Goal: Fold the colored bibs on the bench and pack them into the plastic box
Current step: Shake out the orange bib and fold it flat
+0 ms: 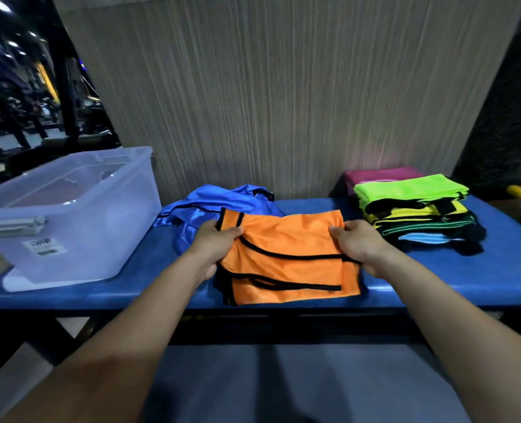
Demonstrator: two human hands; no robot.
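The blue bench (436, 270) runs left to right against a ribbed wall panel (283, 102). Its near edge shows bare strips on both sides of the work, and a wider bare patch lies near the right end, in front of the stack.

At the left end stands the clear plastic box (69, 215), lid off, with a grey latch (11, 227) and a white label (44, 247) on its near wall. The interior looks hazy; contents cannot be told.

The orange bib (286, 254), trimmed in black, lies partly folded at the middle of the bench, its lower edge close to the near edge. The person's left hand (215, 242) grips its left side, thumb on top and fingers curled under the cloth. The right hand (360, 244) grips the right side in the same manner. The bib sits directly between the two hands, touching both.

Behind the orange bib, toward the wall edge, a blue bib (210, 206) lies crumpled, just beside the box and partly hidden by the left hand.

Toward the right end, a stack of folded bibs (418, 215) rests with a lime-green one on top, then yellow, green and light blue layers. A pink folded bib (381, 175) lies behind it at the wall edge. The stack is near the right hand, not touching it.
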